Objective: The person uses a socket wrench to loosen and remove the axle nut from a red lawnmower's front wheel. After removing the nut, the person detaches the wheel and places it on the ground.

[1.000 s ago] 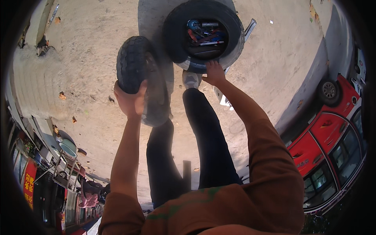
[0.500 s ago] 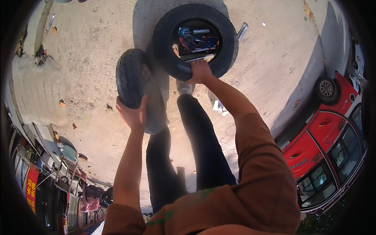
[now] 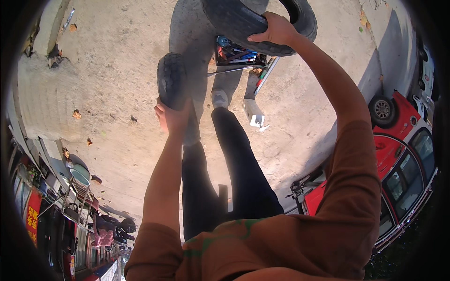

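My left hand [image 3: 172, 116] is closed on the near side of a small black wheel [image 3: 170, 77], its treaded face toward me and its lower part in shadow. Ahead and to the right, my right hand [image 3: 276, 32] grips the near wall of a larger black tire [image 3: 236, 24], thumb on the outside and fingers over the edge. The far part of this tire runs out of the picture. Just under its near edge a dark tray of tools [image 3: 238, 60] shows, partly covered by the tire.
A metal bar with red and green parts [image 3: 265, 78] and a thin rod [image 3: 229, 70] lie by the tray. A white box [image 3: 253, 112] sits near my feet. At right stands a red car [image 3: 398, 154]; at left, a metal-legged stand with a basin [image 3: 80, 175].
My right hand has moved the larger tire forward and right, uncovering the tool tray. The small wheel has turned more edge-on and shifted slightly right, still in my left hand.
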Available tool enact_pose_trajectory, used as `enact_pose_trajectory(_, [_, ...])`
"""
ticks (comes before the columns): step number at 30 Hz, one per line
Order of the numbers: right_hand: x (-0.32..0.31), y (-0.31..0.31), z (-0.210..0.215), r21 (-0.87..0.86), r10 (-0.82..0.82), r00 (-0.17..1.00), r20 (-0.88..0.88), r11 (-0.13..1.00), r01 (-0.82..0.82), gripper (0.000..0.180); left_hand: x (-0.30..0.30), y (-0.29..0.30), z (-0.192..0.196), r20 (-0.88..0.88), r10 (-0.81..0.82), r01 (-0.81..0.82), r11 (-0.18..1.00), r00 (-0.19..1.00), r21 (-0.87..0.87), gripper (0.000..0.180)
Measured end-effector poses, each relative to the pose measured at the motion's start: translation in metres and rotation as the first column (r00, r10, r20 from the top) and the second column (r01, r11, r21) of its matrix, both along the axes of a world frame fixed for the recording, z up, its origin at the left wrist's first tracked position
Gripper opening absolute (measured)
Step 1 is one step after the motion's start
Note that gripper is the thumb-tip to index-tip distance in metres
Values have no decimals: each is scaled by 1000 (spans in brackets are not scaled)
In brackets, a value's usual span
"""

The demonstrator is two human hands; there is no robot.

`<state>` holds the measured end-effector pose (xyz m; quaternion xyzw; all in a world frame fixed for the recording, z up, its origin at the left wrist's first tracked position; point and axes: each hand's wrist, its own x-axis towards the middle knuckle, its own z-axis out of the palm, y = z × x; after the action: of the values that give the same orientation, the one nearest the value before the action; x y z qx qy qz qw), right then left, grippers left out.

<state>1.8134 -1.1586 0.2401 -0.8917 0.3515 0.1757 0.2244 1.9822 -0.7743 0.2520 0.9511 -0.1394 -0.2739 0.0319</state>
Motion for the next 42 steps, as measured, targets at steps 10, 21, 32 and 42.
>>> enact_pose_trajectory(10, [53, 36, -83, 239, -704, 604, 373, 702, 671, 75, -27, -27, -7, 54, -94, 96, 995, 994, -29, 107])
enact_pose_trajectory(21, [52, 336, -35, 872, -890, -2, -455, -446, 199, 64, -22, -47, -10, 34, -75, 76, 997, 997, -27, 102])
enact_pose_trajectory(32, [128, 544, -82, 294, -329, -658, -677, -941, 168, 50, 201, 17, -58, -339, -32, -37, 980, 940, -194, 105])
enact_pose_trajectory(42, [251, 654, -147, 299, -16, -482, -876, -803, -516, 87, 229, 60, -48, -451, -461, 365, 886, 764, -286, 103])
